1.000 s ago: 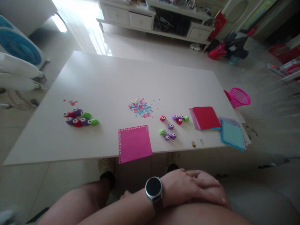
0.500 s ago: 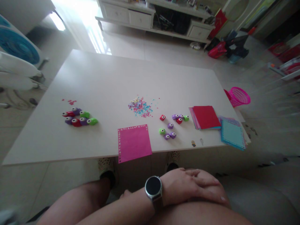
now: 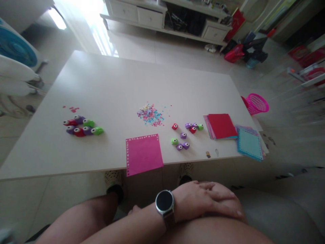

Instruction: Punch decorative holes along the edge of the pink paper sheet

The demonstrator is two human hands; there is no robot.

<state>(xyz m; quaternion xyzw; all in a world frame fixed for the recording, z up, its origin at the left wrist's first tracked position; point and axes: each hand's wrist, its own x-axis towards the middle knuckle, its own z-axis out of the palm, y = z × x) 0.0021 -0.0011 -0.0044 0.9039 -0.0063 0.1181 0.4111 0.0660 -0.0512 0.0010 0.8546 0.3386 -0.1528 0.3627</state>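
My left hand (image 3: 195, 200), with a round watch on its wrist, lies palm down across my right knee, fingers stretched out and holding nothing. Below the left forearm a bit of my right hand (image 3: 134, 209) peeks out; the rest is hidden. Nearest on the table is a pink paper sheet (image 3: 144, 154), punched with small holes along its top and left edges and overhanging the front edge. Right of it stand several small craft punches (image 3: 183, 135) in purple, green and red. Behind the sheet lies a heap of coloured paper confetti (image 3: 151, 115).
More craft punches (image 3: 83, 127) cluster on the left of the white table (image 3: 106, 81), with pink paper bits (image 3: 73, 109) behind them. A red-topped paper stack (image 3: 222, 126) and punched blue sheets (image 3: 250, 144) lie at right. Two small flat pieces (image 3: 208, 154) sit near the front edge. A pink basket (image 3: 257, 103) stands beyond.
The whole view has shifted slightly to the left. Both hands and everything on the table keep their places.
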